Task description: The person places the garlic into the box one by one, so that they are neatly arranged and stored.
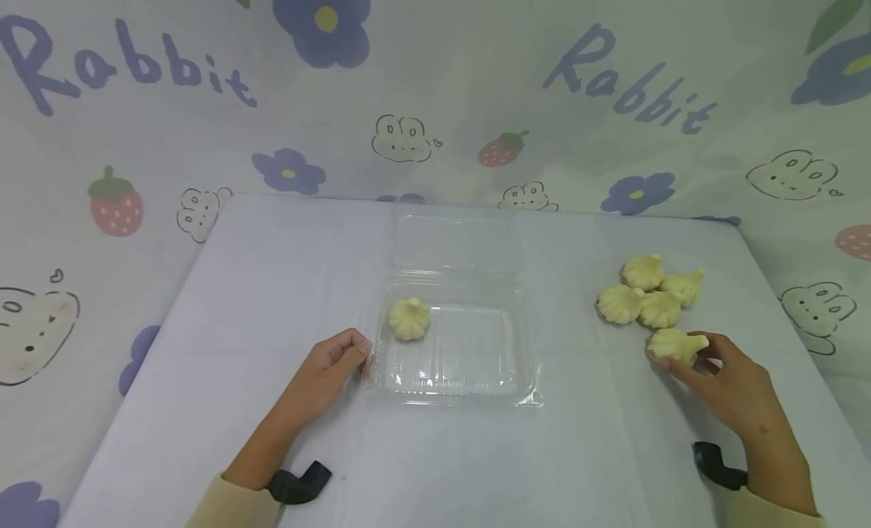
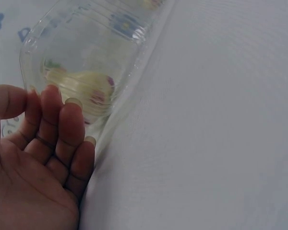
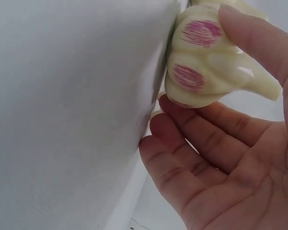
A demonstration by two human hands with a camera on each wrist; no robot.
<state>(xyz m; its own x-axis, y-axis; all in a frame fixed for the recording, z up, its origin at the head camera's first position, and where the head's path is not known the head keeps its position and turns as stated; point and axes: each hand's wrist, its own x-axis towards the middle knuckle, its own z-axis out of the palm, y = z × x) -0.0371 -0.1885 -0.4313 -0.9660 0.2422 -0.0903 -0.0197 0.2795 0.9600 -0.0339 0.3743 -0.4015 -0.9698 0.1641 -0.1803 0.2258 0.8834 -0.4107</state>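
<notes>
Item one: my right hand (image 1: 738,380), thumb and fingers closing on either side of one cream garlic bulb (image 1: 672,345). Bulb glossy, apparently a moulded model, purple streaks on its flank, neck pointing back toward my palm. Whether it is clear of the table or resting on it, I cannot tell.

Just beyond this grip: four garlic bulbs (image 1: 660,310), bunched together.

Near side of the grip: black wrist mount (image 1: 717,467), at my right wrist.

Left of the grip, well apart: clear plastic container (image 1: 452,402), its lid (image 1: 456,244) laid open on the far side. Within, one garlic bulb (image 1: 410,320), in the far left corner; the rest of the tray floor is bare.

At the container's left edge: my left hand (image 1: 330,373), thumb and forefinger pinching the rim, other fingers loosely bent.

Beneath all: white-covered table (image 1: 578,452). Behind: cloth printed "Rabbit".

Step in hand, as I judge it: taking up a second bulb for packing. Next move would call for a lift, a carry leftward and a lowering beside the first, the left hand steadying the light container.
</notes>
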